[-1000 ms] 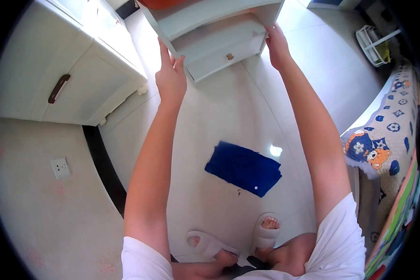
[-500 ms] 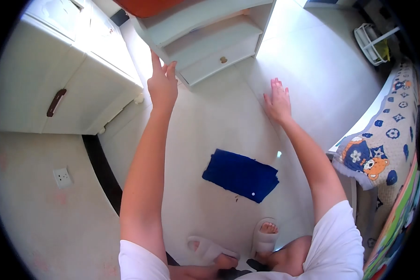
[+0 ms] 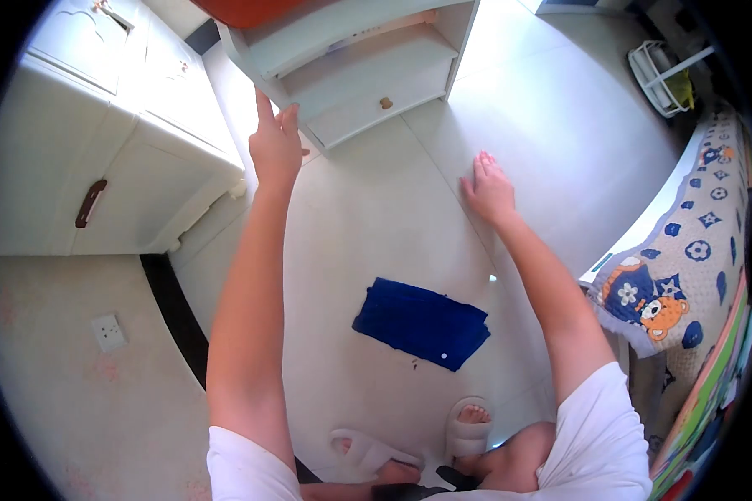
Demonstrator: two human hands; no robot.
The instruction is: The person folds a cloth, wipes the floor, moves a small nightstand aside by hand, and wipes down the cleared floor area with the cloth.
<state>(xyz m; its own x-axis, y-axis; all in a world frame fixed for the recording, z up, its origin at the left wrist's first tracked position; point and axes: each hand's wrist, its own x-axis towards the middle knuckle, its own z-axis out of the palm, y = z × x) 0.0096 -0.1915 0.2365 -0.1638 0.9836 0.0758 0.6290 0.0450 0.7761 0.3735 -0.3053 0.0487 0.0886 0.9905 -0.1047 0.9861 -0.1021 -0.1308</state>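
A small white cabinet [image 3: 351,118] with a drawer and a round wooden knob [image 3: 385,103] stands ahead of me. My left hand [image 3: 276,149] is at its lower left edge, fingers stretched and spread, apparently touching the side; some fingertips are hidden by the cabinet. Out to the right, my right hand [image 3: 489,189] is held over the pale floor with fingers extended, apart from the cabinet and holding nothing. Between my arms and nearer my feet lies a folded dark blue cloth [image 3: 422,324] with a small white spot on it.
On the left is a cream cabinet [image 3: 159,179] with a brown handle. An orange surface [image 3: 251,10] tops the small cabinet. A bear-patterned quilted cover [image 3: 685,250] runs along the right. A white rack [image 3: 658,79] is at the far right. My slippers [image 3: 468,434] are below.
The view has turned slightly, so the surroundings appear shifted. My right hand has moved a little and its fingers are closer together. My left hand stays at the cabinet edge.
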